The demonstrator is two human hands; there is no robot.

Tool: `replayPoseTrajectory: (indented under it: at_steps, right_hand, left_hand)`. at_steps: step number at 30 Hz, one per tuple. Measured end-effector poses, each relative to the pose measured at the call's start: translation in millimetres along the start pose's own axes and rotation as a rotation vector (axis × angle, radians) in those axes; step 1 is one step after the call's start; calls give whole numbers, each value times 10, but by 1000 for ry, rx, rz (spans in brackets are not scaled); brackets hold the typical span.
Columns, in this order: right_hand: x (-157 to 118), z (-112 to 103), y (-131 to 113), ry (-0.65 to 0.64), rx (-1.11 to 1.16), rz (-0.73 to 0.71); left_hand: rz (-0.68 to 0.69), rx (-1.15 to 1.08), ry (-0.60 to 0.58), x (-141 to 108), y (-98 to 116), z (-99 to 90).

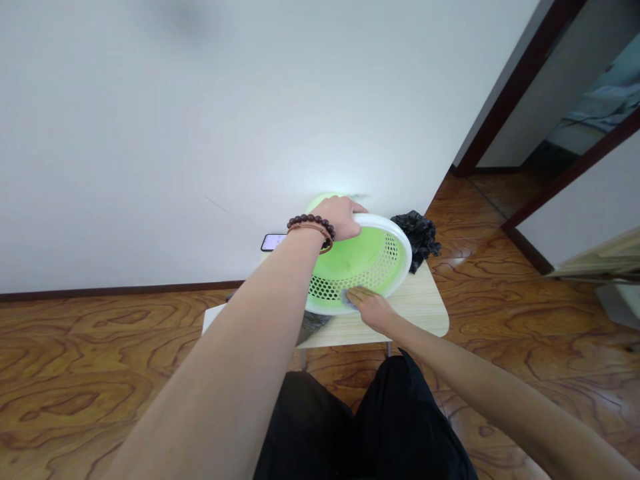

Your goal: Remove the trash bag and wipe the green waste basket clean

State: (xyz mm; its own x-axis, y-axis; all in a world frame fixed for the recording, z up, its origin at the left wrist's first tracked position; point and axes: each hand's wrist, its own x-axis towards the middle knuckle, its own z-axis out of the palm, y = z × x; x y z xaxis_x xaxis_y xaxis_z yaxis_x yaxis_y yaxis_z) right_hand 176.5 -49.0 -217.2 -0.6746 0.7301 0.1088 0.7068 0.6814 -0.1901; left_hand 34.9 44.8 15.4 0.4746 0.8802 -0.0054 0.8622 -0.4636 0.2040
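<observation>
A green plastic wastebasket [353, 257] with a white rim and perforated sides lies tilted on a small table, its mouth turned toward me. My left hand [341, 217], with beads around the wrist, is closed over the far rim. At the near rim, my right hand [371, 309] presses a small greyish cloth [346, 298] against the basket's inner edge. Part of the basket's left side is hidden behind my left forearm.
The light wood table [425, 307] stands against a white wall. A crumpled black plastic bag [419, 237] lies at its right end, a phone [273, 242] at the back left. Another dark plastic bag [314, 323] shows under the basket. A doorway opens at the right.
</observation>
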Motion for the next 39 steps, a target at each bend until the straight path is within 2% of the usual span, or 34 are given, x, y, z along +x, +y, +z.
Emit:
replayPoseTrajectory:
  at_steps: [4, 7, 10, 13, 16, 18, 20, 23, 28, 33, 39]
  right_hand:
    - [-241, -163, -78, -65, 47, -83]
    - [-253, -282, -95, -111, 102, -79]
    - [-53, -332, -14, -40, 103, 6]
    - [282, -281, 148, 53, 65, 110]
    - [550, -140, 272, 11, 32, 203]
    - [612, -22, 270, -30, 16, 229]
    - [570, 84, 192, -20, 8, 221]
    - [362, 170, 9, 32, 25, 196]
    - [-69, 131, -200, 62, 70, 55]
    - [-234, -38, -196, 7, 86, 27]
    - [-176, -423, -18, -6, 80, 226]
  left_hand:
    - [10, 7, 3, 0, 2, -6]
    - [19, 15, -2, 3, -14, -3]
    - [12, 27, -2, 8, -30, 3]
    - [2, 28, -5, 11, -35, 5]
    - [2, 35, -5, 8, -26, 4]
    - [-19, 29, -13, 5, -17, 3]
    - [-36, 14, -20, 5, -11, 2]
    - [-29, 9, -16, 7, -15, 2]
    - [23, 43, -2, 21, -45, 24]
    - [38, 52, 6, 7, -22, 14]
    - [34, 193, 42, -122, 106, -177]
